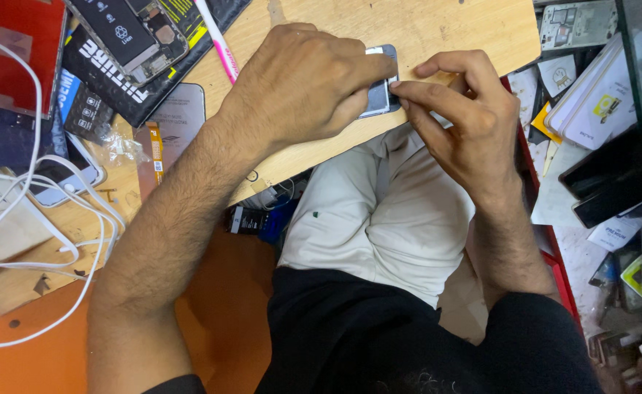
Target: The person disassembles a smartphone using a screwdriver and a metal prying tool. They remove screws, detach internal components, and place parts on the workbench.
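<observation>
At the near edge of the wooden board (408,29), my left hand (302,84) lies flat over a small grey phone part (379,91), fingers pressed together on top of it so it cannot slide toward my lap. My right hand (467,120) comes in from the other side, thumb and forefinger pinched together at the part's right edge, as if gripping something thin there; what is between them is too small to tell. The part sits on the board's edge, mostly hidden under my left fingers. Further out on the left, an opened phone (135,33) shows its battery, a pink pen (218,40) lies beside it, and white cables (43,211) loop across the orange bench (218,306).
</observation>
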